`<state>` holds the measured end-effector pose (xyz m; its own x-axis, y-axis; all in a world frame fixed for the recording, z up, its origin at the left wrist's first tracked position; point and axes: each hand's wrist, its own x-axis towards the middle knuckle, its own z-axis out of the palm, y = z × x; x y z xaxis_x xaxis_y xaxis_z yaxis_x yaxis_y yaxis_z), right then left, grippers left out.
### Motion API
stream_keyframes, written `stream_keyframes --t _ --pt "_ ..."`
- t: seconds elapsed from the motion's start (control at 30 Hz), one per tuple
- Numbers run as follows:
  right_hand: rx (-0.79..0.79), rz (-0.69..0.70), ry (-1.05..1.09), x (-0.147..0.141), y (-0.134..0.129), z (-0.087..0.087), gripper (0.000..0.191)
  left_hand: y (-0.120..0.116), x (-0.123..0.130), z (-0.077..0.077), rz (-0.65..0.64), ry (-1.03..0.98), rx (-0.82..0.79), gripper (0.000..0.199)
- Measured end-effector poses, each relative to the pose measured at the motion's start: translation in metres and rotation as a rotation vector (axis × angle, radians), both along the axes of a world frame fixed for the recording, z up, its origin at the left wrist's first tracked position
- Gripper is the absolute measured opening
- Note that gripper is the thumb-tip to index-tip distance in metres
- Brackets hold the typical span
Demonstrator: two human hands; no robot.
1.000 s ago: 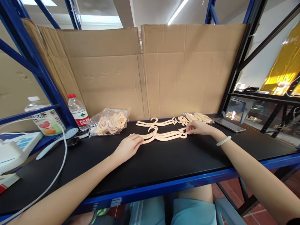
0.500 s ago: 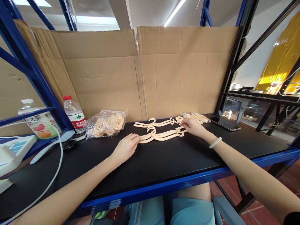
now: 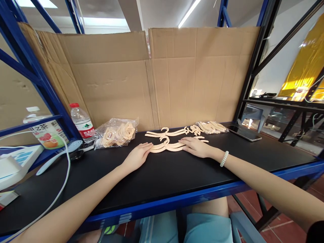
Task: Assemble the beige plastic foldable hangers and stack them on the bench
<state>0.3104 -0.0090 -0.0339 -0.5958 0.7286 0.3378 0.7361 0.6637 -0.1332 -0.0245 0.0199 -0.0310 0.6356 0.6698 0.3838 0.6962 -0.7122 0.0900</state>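
Observation:
A beige folding clothes hanger (image 3: 166,145) lies flat on the black tabletop between my two hands, its hook toward the back. The fingers of my left hand (image 3: 136,157) are together and closed on the hanger's left end. My right hand (image 3: 196,147) is over the hanger's right arm, fingers across it and thumb at the front side, closed on it; the palm hides part of that arm. The tip of the right arm shows beyond the knuckles. Just behind lies a second beige hanger (image 3: 167,133), touched by neither hand.
Clear bags of beige parts stand at left (image 3: 117,133) and right (image 3: 212,127), with a few loose parts (image 3: 196,129) beside the right bag. A phone (image 3: 244,133) lies far right. A red-capped bottle (image 3: 82,123), a pale brush (image 3: 59,157) and a white cable (image 3: 66,175) are at left.
My right hand has moved left and nearer, from the hanger's right end onto its right arm. The right side of the hanger looks straightened. My left hand stays at the left end.

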Motion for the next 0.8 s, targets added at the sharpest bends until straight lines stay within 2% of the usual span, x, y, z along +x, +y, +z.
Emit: stream_keyframes --t 0.17,0.37,0.53,0.8 --pt "-0.021 0.036 0.067 0.0042 0.0024 0.0028 0.044 0.0047 -0.0023 0.0008 -0.028 -0.019 -0.032 0.043" --pt "-0.071 0.043 0.103 0.0069 0.0054 0.0001 0.044 0.0039 -0.0039 0.0029 -0.002 0.008 -0.062 0.045" --pt "-0.08 0.065 0.128 0.0078 0.0052 -0.0017 0.04 0.0035 -0.0062 0.0036 -0.072 -0.006 -0.037 0.045" --pt "-0.07 0.068 0.127 0.0096 0.0065 -0.0022 0.039 0.004 -0.0066 0.0047 -0.103 0.012 0.016 0.051"
